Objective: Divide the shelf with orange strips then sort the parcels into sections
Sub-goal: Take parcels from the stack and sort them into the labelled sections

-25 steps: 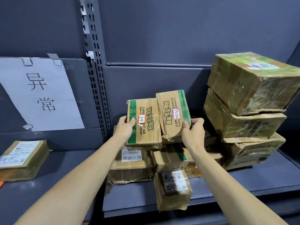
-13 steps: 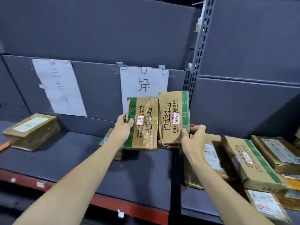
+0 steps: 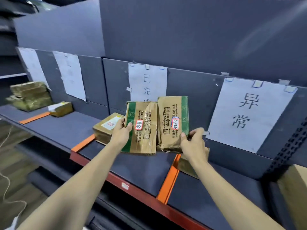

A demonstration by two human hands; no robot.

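Apparently three orange strips (image 3: 168, 179) divide shelf (image 3: 141, 170).

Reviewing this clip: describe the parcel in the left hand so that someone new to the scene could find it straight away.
Start at the white sign with two large characters on the shelf's back wall. Just left of it two hands hold up two brown parcels side by side. The left hand grips the left parcel, the one whose green band runs down its left edge.

Dark grey shelf (image 3: 132, 168) with red front edge, split by three orange strips (image 3: 168, 178) (image 3: 83, 143) (image 3: 34, 117) running front to back. On it: taped parcel stack (image 3: 29, 95) far left, small parcel (image 3: 61, 108) just right of the left strip, one parcel (image 3: 106, 128) touching the middle strip's far end, another (image 3: 186, 165) just right of the right strip.
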